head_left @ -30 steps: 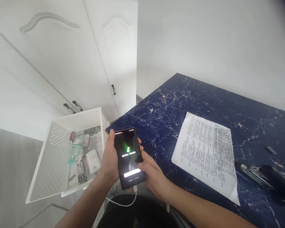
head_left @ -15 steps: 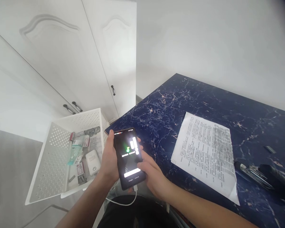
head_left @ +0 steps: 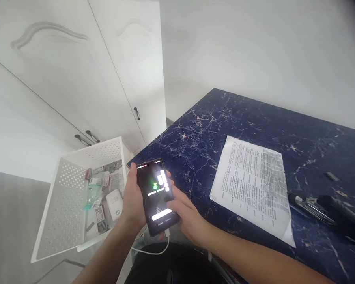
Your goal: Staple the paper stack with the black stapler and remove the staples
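A black smartphone (head_left: 156,197) with a lit screen is held upright between both hands, just past the near-left edge of the dark blue table. My left hand (head_left: 133,201) is closed along its left side, thumb on the upper edge. My right hand (head_left: 187,217) grips the right side, fingertips showing behind the edge and the thumb over the lower right of the screen. The screen is dark with a green symbol and a white bar near the bottom. A white charging cable (head_left: 154,252) is plugged into the phone's lower end.
On the blue marbled table (head_left: 192,138) lies a printed paper sheet (head_left: 248,185). Right of it are a dark, shiny object (head_left: 310,209) and a small grey strip (head_left: 331,176). To the left, a white perforated basket (head_left: 62,205) holds small boxes and a white device (head_left: 114,204). White cabinets (head_left: 62,79) stand behind.
The view has shifted slightly, so the table, paper and phone sit a little further left. Both hands keep their grip on the phone, and its screen looks the same.
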Motion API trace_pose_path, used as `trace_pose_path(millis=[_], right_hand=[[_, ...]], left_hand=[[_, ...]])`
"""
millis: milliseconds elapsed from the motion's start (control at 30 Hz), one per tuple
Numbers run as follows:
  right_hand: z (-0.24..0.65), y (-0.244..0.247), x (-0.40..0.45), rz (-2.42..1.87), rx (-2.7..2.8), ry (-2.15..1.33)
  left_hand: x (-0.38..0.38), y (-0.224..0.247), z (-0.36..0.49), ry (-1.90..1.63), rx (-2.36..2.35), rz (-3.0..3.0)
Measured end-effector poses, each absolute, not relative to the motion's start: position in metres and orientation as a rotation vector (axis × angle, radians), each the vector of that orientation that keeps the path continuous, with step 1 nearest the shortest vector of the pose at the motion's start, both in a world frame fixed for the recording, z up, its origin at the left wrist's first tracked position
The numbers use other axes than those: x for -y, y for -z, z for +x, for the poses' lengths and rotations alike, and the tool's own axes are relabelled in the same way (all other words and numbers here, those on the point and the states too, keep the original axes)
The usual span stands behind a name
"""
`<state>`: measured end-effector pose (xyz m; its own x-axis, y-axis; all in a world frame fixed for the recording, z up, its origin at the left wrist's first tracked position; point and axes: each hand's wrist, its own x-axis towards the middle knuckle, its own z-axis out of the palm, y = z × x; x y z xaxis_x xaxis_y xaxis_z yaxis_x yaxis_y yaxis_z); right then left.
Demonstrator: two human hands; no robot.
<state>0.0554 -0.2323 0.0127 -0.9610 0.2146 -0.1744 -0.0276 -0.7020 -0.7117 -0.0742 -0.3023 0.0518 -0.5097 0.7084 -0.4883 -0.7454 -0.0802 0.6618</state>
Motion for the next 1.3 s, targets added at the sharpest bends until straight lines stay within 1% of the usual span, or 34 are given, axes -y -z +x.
trace_pose_path(millis=[133,367,533,767,1000,1067,1200,1300], right_hand=[[0.054,-0.01,0.233,-0.366,1.188,-2.606],[0.053,-0.004,0.236,-0.382,1.112,-2.682],[0.052,-0.004,0.237,-0.364,1.116,-2.677],[0.054,-0.018,0.236,-0.335,1.297,-2.645],[0.056,-0.022,0.237,-0.278,1.355,-2.58],[0.057,-0.022,0.237,-0.276,1.348,-2.583],[0.057,-0.016,0.236,-0.303,1.221,-2.699],[0.056,-0.009,0.236,-0.371,1.093,-2.731]], left_hand=[[0.303,-0.051,-0.074,-1.786,-1.167,-0.079],[0.304,-0.046,-0.076,-1.773,-1.162,-0.074],[0.303,-0.054,-0.08,-1.771,-1.177,-0.014],[0.303,-0.063,-0.09,-1.648,-1.486,0.134],[0.3,-0.056,-0.084,-1.679,-1.622,0.103],[0.3,-0.056,-0.084,-1.715,-1.575,0.086],[0.301,-0.061,-0.085,-1.758,-1.306,-0.018],[0.303,-0.063,-0.084,-1.797,-1.153,0.022]])
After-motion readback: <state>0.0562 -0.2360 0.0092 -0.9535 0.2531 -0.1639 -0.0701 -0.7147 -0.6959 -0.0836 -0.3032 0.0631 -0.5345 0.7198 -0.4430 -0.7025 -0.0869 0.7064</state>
